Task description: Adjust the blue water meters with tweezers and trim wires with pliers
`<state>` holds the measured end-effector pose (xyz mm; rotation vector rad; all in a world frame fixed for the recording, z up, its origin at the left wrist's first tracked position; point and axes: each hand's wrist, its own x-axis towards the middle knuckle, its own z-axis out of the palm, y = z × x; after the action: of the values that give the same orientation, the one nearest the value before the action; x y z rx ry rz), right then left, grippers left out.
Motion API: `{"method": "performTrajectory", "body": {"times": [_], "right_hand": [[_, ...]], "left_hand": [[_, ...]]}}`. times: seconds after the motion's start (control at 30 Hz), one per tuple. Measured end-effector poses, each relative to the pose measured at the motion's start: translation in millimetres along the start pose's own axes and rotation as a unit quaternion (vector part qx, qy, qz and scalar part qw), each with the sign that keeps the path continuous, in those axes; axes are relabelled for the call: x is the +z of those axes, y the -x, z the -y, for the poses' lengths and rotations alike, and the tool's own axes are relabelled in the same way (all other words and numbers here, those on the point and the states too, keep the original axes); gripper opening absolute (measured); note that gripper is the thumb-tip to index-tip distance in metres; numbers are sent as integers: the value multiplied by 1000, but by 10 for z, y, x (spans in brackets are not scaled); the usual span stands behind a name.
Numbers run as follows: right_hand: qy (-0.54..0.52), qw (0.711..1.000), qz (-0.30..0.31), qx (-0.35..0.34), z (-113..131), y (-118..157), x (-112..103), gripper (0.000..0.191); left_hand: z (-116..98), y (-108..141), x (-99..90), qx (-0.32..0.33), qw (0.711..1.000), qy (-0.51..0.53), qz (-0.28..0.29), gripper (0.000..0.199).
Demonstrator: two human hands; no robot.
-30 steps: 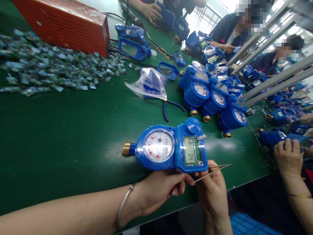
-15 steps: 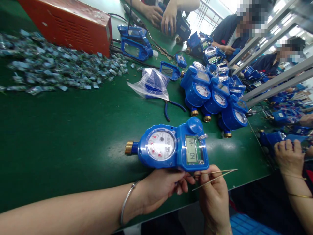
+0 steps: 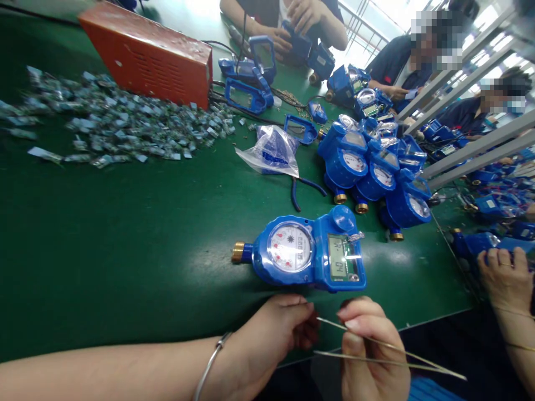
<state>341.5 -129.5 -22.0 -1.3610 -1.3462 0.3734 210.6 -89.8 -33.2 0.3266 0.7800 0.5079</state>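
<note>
A blue water meter (image 3: 288, 250) lies on the green bench with its round dial and small display facing up. Its brass threaded end points left. My right hand (image 3: 371, 345) pinches a thin wire (image 3: 453, 373) bent into a narrow V, the bend sticking out to the right. Just below the meter is my left hand (image 3: 288, 323), its fingers curled and closed beside one tip of the wire. Whatever lies between those fingers is hidden. Both hands are apart from the meter.
Blue-handled pliers (image 3: 296, 195) lie behind the meter, next to a clear plastic bag (image 3: 273, 153). More blue meters (image 3: 351, 161) stand at back right. Small parts (image 3: 146, 125) are heaped before an orange metal box (image 3: 154, 61). Co-workers' hands (image 3: 504, 275) are at right and across the bench.
My hands have drawn down from the meter's lower edge, and the wire has moved right and down with my right hand. My left fingers have curled in. The view has shifted slightly.
</note>
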Motion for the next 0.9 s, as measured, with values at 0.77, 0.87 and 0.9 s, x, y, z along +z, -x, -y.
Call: {"method": "performTrajectory", "body": {"times": [0.77,0.87,0.9], "right_hand": [[100,977,184,-47,360,-571,134,20],[94,977,182,-51,358,-567,130,23],[92,977,182,-53,358,-563,132,23]], "left_hand": [[-156,139,-391,41,992,86,78,10],[-153,126,-397,45,992,82,80,10],[-156,125,-396,44,993,80,80,10]]}}
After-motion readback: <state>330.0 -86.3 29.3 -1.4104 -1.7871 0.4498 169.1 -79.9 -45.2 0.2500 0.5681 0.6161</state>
